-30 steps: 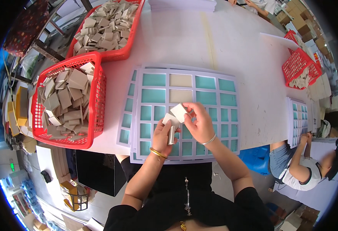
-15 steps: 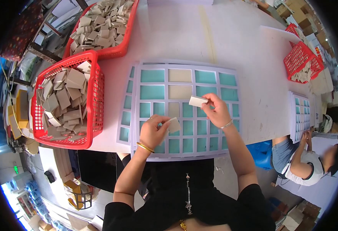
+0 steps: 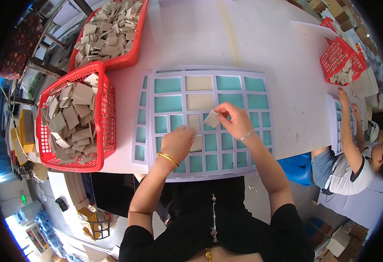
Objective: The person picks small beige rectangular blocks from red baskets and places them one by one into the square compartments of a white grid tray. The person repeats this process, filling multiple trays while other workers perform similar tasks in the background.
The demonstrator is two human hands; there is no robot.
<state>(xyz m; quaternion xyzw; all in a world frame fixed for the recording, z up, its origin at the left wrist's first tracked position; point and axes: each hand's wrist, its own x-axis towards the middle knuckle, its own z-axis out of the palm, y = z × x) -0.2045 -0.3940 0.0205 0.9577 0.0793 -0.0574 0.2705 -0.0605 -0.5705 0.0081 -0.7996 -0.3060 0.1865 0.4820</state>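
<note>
My left hand (image 3: 177,142) is closed at the left edge of a small beige board piece (image 3: 196,144), which lies at one of the lower compartments of a white frame panel (image 3: 214,101). Whether the piece sits fully flat is partly hidden by the fingers. Between thumb and fingers, my right hand (image 3: 234,121) pinches another small beige piece (image 3: 212,118), tilted over the panel just right of the middle. The panel has rows of turquoise-backed compartments; beige pieces fill two large ones in the second column and a smaller one below them.
More panels are stacked under this one on the white table (image 3: 191,39). A red basket (image 3: 108,118) of beige pieces stands at left, a second red basket (image 3: 133,54) behind it. At far right are another red basket (image 3: 337,56) and a co-worker (image 3: 353,170) reaching over similar panels (image 3: 334,113).
My left hand has brought its piece down to the lower compartment. My right hand has moved left and slightly down, turning its piece. The co-worker's arms now stretch farther across the table.
</note>
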